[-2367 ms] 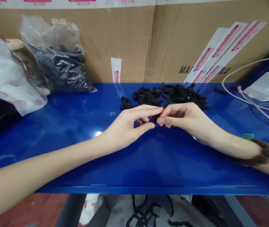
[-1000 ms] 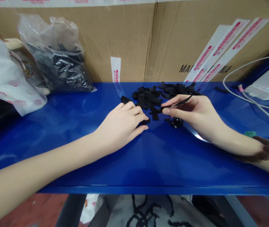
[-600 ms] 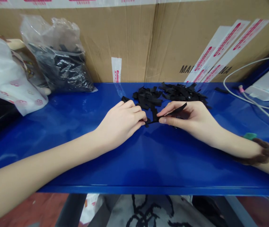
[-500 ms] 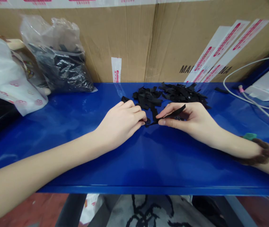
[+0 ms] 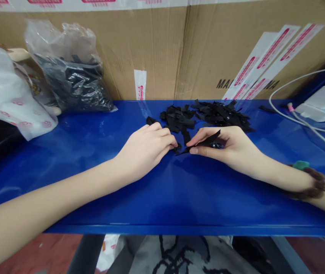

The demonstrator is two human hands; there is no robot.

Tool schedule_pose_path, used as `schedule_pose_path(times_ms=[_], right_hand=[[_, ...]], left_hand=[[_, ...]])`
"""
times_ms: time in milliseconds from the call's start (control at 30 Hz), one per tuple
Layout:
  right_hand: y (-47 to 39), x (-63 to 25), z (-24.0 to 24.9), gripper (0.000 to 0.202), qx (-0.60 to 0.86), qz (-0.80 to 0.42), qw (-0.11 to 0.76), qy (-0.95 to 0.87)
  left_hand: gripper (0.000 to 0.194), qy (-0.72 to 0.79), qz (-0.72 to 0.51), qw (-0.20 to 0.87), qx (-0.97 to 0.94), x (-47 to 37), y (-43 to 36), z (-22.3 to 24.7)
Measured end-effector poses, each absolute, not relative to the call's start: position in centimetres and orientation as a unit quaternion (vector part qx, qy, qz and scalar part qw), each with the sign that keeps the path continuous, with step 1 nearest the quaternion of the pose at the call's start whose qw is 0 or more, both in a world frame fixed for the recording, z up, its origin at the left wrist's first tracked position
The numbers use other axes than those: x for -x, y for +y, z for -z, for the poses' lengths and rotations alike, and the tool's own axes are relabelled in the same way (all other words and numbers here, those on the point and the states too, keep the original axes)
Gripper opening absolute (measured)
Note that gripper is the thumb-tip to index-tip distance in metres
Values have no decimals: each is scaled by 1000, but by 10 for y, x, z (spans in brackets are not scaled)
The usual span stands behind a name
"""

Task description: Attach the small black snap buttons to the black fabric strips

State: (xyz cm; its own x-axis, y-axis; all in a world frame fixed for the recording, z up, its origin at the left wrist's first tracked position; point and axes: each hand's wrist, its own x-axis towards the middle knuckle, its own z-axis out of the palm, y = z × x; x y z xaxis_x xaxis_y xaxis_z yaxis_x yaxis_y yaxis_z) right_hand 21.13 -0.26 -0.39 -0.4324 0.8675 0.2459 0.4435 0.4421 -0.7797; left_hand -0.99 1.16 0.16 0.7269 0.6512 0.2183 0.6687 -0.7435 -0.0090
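Note:
My right hand [image 5: 222, 146] pinches a black fabric strip [image 5: 209, 139] between thumb and fingers; one end of it points up to the right. A small shiny dark piece [image 5: 216, 145] shows inside that hand's curl. My left hand [image 5: 151, 146] is closed, its fingertips on a small round black part [image 5: 178, 146] just left of the strip's lower end. Whether that part and the strip are joined, I cannot tell. Behind the hands lie two heaps of black strips, a smaller left heap [image 5: 178, 116] and a larger right heap [image 5: 223, 114].
The blue table [image 5: 156, 201] meets a large cardboard box [image 5: 151, 45] at the back. A clear bag of black material [image 5: 78, 82] and a white printed bag [image 5: 22, 99] stand at left. White cables [image 5: 279, 114] and a white device [image 5: 322, 101] are at right.
My right hand has shifted very slightly, and the strip in it sits a little lower. The shiny piece inside its curl shows more. My left hand stays nearly in place.

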Motion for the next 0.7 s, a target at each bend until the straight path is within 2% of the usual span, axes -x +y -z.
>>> schedule_pose_path(times_ms=[267,700], right_hand=[[-4,-211,4,20,408,-334,290,-799],[-4,-212,6,11,342,-317,240,-852]], left_hand=[[23,-361,110,93,921,10,12,1],[15,-356,178,59,915,5,6,1]])
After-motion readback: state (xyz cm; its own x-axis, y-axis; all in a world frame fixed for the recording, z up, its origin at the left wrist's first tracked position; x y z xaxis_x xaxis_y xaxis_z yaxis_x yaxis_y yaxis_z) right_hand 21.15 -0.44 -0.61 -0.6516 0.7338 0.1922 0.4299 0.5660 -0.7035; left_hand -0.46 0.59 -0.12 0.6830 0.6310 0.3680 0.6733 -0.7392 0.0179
